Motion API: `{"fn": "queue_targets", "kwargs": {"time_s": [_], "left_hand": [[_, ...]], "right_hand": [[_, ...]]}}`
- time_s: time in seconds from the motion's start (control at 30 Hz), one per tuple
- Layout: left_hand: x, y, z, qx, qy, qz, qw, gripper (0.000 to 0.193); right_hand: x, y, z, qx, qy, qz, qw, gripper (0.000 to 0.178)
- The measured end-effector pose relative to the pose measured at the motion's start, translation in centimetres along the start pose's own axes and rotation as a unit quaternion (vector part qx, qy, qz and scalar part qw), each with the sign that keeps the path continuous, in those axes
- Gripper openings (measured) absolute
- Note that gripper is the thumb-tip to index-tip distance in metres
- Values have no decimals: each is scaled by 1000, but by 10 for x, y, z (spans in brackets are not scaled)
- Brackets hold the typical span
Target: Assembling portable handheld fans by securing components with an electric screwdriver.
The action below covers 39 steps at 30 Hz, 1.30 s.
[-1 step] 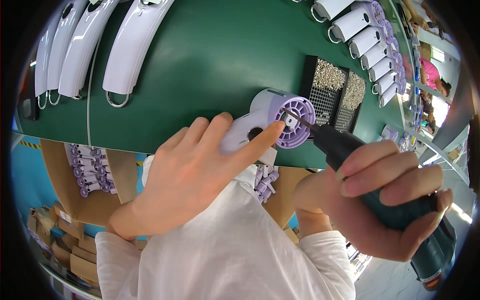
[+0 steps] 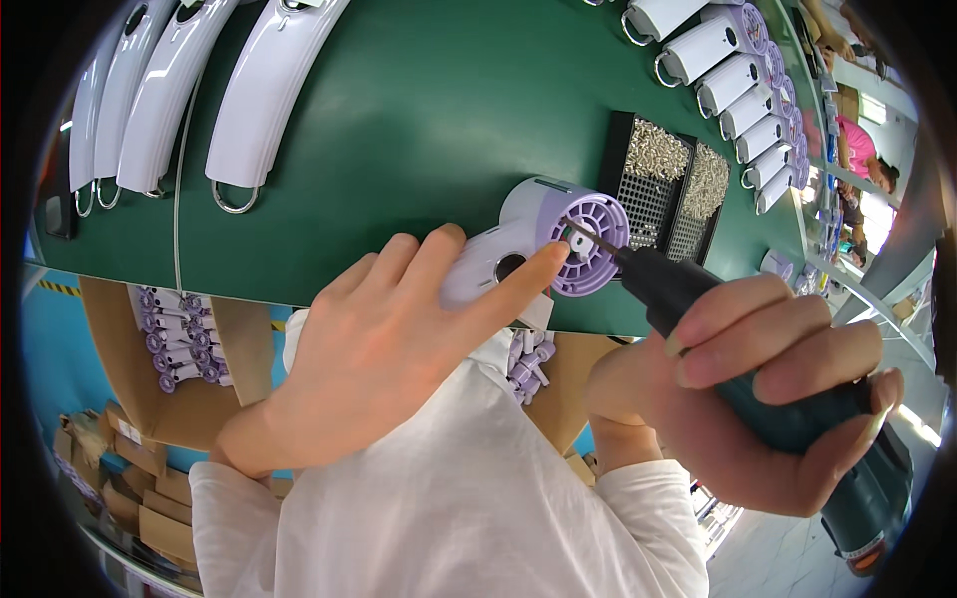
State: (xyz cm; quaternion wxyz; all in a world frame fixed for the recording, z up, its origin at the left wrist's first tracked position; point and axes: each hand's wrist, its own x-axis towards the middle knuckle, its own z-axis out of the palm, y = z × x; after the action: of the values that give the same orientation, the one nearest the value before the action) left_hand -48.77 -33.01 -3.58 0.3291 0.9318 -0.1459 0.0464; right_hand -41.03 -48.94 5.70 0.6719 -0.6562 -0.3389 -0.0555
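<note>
A white-and-lilac appliance housing (image 2: 534,204) lies near the table's front edge, its round, slotted lilac end facing me. My left hand (image 2: 384,344) lies over its body and holds it against the table, the index finger stretched to the rim of the round end. The thumb is hidden. In my right hand (image 2: 758,389) is a dark electric screwdriver (image 2: 663,284), fingers wrapped round its grip. Its thin bit slants leftward into the slotted end of the housing. Whether a screw sits under the tip is too small to make out.
Two black trays (image 2: 638,204) of small silvery screws stand just behind the housing. Similar white-and-lilac housings (image 2: 743,110) line the right side. Long curved white shells (image 2: 264,100) with metal loops lie at the left. Below the edge are cardboard boxes (image 2: 244,349) of parts.
</note>
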Motion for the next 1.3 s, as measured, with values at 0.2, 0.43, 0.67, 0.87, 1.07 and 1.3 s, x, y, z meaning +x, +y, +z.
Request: {"fn": "queue_targets", "kwargs": {"time_s": [0.2, 0.43, 0.67, 0.87, 1.07, 1.3], "left_hand": [[1, 1, -2, 2, -1, -6, 1000, 59], [-2, -1, 0, 34, -6, -4, 999, 52], [-1, 2, -3, 25, -11, -6, 1000, 56], [9, 8, -2, 31, -20, -22, 999, 62], [27, 12, 0, 10, -15, -43, 999, 56], [35, 9, 4, -1, -26, -53, 998, 64]], "right_hand": [[-2, 14, 35, 17, 177, 66, 982, 32], [3, 33, 17, 3, 8, 16, 1000, 19], [3, 29, 4, 12, -87, -20, 996, 33], [-2, -1, -22, 18, 163, -96, 982, 32], [-26, 11, -92, -122, 326, -22, 937, 14], [-46, 26, -125, -149, 405, 4, 902, 20]]}}
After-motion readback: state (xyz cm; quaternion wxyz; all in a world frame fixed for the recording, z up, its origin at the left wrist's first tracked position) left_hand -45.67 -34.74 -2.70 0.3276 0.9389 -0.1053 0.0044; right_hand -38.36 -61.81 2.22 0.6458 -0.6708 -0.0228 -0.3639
